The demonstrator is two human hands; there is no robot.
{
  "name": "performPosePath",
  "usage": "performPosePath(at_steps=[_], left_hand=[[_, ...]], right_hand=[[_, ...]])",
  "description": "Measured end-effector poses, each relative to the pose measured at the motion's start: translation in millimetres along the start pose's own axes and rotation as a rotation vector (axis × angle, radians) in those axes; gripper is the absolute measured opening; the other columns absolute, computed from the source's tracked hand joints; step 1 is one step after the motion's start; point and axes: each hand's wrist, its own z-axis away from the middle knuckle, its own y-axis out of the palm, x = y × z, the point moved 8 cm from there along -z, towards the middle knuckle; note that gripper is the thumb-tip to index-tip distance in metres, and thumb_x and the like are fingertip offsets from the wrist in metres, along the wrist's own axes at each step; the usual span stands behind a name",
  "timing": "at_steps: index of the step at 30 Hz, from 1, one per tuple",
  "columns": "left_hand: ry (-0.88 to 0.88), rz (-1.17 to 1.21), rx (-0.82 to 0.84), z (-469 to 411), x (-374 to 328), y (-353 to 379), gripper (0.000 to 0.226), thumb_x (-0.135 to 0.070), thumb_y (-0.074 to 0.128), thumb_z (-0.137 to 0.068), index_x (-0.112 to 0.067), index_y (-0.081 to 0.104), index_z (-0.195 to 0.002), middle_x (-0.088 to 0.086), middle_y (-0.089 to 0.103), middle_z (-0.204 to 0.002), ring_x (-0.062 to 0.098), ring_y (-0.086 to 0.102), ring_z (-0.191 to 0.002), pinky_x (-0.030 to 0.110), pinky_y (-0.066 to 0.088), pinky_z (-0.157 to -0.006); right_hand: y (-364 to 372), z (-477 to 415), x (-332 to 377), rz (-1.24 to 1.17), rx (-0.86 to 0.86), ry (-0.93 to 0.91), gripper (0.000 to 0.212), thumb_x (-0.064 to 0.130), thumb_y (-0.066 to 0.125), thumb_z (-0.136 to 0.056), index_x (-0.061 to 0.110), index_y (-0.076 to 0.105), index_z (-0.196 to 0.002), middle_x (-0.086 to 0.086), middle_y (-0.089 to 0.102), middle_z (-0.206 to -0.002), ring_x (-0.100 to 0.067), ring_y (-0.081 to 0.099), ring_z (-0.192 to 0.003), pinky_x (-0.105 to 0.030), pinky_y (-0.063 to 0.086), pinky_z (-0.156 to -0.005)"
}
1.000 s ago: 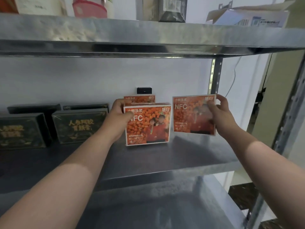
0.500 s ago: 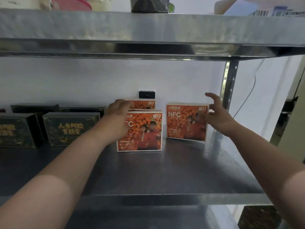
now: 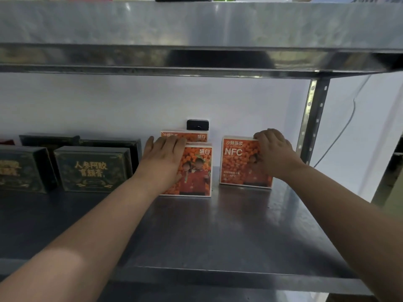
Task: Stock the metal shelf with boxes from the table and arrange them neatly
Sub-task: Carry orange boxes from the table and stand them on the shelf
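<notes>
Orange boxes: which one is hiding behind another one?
The back orange box: only its top strip peeks over the front orange box that the left hand rests on. The right orange box stands apart, held by the right hand.

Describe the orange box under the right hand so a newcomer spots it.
On the metal shelf, look right of the dark green boxes. The target box is the rightmost orange one, nearest the perforated upright, with the right hand on its upper right corner. Unlike the two orange boxes beside it, set one behind the other, it stands alone with its white NFC lettering uncovered.
</notes>
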Motion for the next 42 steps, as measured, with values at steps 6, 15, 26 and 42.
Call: performPosePath(at_steps=[6,15,26,42], left_hand=[[-0.008,0.018,0.016,-7,1,9,0.101,-0.028,0.09,-0.055,-0.003,0.043,-0.141,0.022,0.053,-0.132,0.045,0.048,-0.124,0.069,0.024,-0.109],[-0.051,-0.025,0.068,-5,2,11,0.098,-0.033,0.085,-0.063,-0.007,0.039,-0.145,0.02,0.047,-0.139,0.042,0.044,-0.127,0.063,0.028,-0.109],[-0.078,0.042,0.04,-7,1,9,0.09,-0.052,0.06,-0.08,-0.023,0.02,-0.155,0.015,0.032,-0.154,0.04,0.022,-0.145,0.065,0.011,-0.116],[0.375,0.513,-0.102,87,-99,-74,0.057,-0.045,0.051,-0.085,-0.019,0.055,-0.136,0.002,0.061,-0.125,0.024,0.052,-0.118,0.037,0.035,-0.103]], right_hand=[[13,-17,3,0.02,0.018,-0.004,0.075,0.04,0.069,-0.084,0.022,0.034,-0.148,-0.007,0.046,-0.145,-0.033,0.037,-0.135,-0.05,0.034,-0.109],[27,-33,10,0.027,0.016,0.015,0.074,0.033,0.067,-0.079,0.021,0.036,-0.145,-0.007,0.047,-0.143,-0.032,0.038,-0.134,-0.051,0.033,-0.11],[29,-28,12,0.049,0.103,0.076,0.09,0.046,0.059,-0.087,0.027,0.008,-0.158,-0.011,0.01,-0.165,-0.034,0.002,-0.153,-0.06,0.011,-0.12],[-70,190,123,0.012,-0.033,0.138,0.043,0.045,0.051,-0.088,0.023,0.065,-0.123,0.001,0.069,-0.114,-0.024,0.066,-0.1,-0.034,0.056,-0.076]])
